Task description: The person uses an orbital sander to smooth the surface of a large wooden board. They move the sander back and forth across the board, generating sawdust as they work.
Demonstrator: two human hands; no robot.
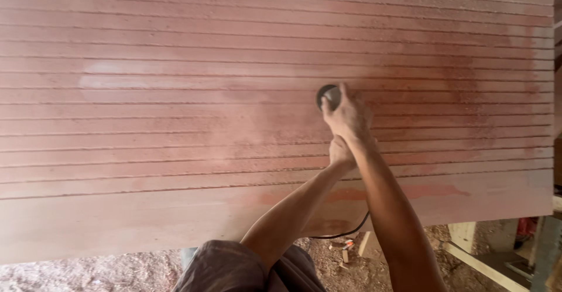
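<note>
A large reddish wooden panel [175,93] with several long horizontal grooves fills the view, dusted with pale sanding powder. My right hand [349,115] presses on a small round power sander [328,95] near the panel's middle. My left hand [341,153] sits just behind it, gripping the rear of the tool, most of which is hidden under both hands. A black cord [345,233] runs from under my arms over the panel's near edge.
The panel's near edge [117,251] overhangs a floor covered in sawdust [88,274]. Pale wooden supports [468,251] and scraps lie below at the right. A darker red patch [456,87] marks the panel to the right of the sander.
</note>
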